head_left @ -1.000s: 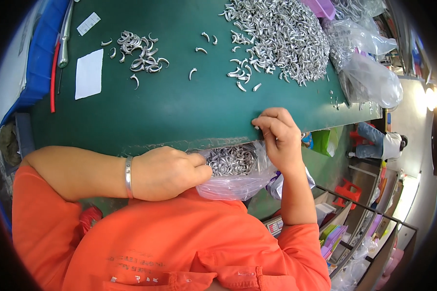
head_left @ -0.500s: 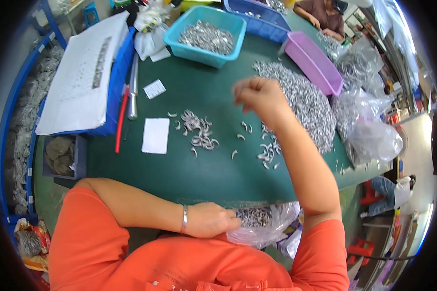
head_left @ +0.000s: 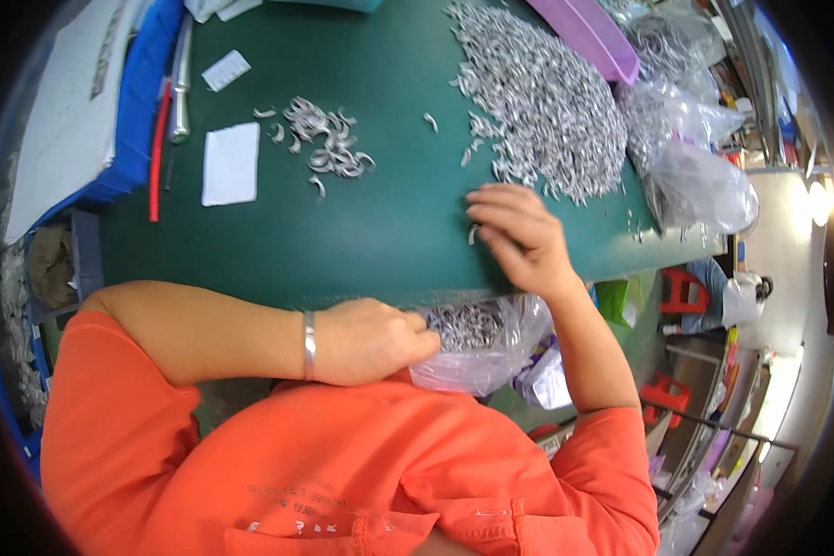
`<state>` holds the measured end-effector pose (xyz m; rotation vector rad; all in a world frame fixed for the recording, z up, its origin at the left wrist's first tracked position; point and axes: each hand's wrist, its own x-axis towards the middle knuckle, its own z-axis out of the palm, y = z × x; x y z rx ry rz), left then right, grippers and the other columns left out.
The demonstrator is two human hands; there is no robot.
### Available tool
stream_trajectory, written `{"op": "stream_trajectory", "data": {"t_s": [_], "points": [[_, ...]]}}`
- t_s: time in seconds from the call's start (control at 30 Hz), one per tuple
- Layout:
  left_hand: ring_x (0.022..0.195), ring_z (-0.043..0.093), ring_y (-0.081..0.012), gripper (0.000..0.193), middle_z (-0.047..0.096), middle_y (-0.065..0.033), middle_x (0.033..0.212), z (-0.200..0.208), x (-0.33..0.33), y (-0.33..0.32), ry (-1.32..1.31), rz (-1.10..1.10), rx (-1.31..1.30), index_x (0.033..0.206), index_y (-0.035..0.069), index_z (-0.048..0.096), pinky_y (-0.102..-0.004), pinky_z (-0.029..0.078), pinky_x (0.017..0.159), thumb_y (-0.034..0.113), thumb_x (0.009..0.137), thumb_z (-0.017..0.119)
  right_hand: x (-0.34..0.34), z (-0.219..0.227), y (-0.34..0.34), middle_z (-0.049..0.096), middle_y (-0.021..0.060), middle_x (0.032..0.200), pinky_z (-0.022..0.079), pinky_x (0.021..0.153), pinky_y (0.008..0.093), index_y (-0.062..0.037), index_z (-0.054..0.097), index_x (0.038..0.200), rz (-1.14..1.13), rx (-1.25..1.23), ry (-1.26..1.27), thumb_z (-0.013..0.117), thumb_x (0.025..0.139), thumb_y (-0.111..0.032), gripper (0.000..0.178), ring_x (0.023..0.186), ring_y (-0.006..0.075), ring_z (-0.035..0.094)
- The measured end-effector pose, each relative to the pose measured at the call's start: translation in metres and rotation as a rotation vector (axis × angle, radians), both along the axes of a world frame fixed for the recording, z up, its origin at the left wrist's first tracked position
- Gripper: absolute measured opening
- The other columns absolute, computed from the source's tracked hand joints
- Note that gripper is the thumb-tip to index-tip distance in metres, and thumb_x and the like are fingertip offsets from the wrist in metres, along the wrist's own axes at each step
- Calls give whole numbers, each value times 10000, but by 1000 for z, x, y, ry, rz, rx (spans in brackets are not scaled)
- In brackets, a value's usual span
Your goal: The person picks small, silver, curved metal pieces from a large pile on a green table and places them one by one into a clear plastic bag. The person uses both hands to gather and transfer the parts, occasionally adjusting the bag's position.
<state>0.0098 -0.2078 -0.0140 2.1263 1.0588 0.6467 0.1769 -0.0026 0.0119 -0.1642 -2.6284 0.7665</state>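
My right hand (head_left: 524,236) is curled narrow over the table (head_left: 398,232), a curved metal piece (head_left: 473,235) at its thumb tip; I can't tell whether it's pinched or merely touched. The metal pile (head_left: 556,107) lies just beyond that hand. My left hand (head_left: 371,341) grips the left edge of a plastic bag (head_left: 463,369). I judge this as single-piece pickup, calling next for a firm fingertip pinch.

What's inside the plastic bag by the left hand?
Small curved metal pieces fill the open mouth of the plastic bag. The left hand hides part of its left side, and the upper pieces cover whatever lies deeper.
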Motion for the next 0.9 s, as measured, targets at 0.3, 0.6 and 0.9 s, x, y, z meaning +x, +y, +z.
{"op": "stream_trajectory", "data": {"t_s": [0.3, 0.6, 0.9], "points": [[828, 676, -309, 149, 648, -141, 1078, 2, -2, 1, 60, -18, -19, 935, 32, 570, -372, 565, 646, 41, 789, 598, 54, -16, -21, 646, 141, 1155, 464, 942, 316, -12, 652, 1148, -522, -206, 162, 470, 890, 123, 343, 1090, 253, 607], [807, 676, -306, 116, 653, -139, 1062, 3, -2, 1, 42, -14, 2, 906, 24, 564, -362, 566, 630, 33, 794, 592, 55, -22, -32, 641, 105, 918, 497, 713, 301, -14, 689, 935, -509, 33, 29, 686, 813, 47, 137, 813, 220, 615], [823, 680, -311, 117, 656, -155, 1078, 3, -2, 3, 57, -17, 1, 901, 23, 562, -360, 571, 636, 34, 790, 598, 50, -25, -35, 604, 112, 965, 487, 778, 334, -13, 688, 1030, -499, 19, 18, 757, 781, -34, 259, 906, 244, 592]]}}
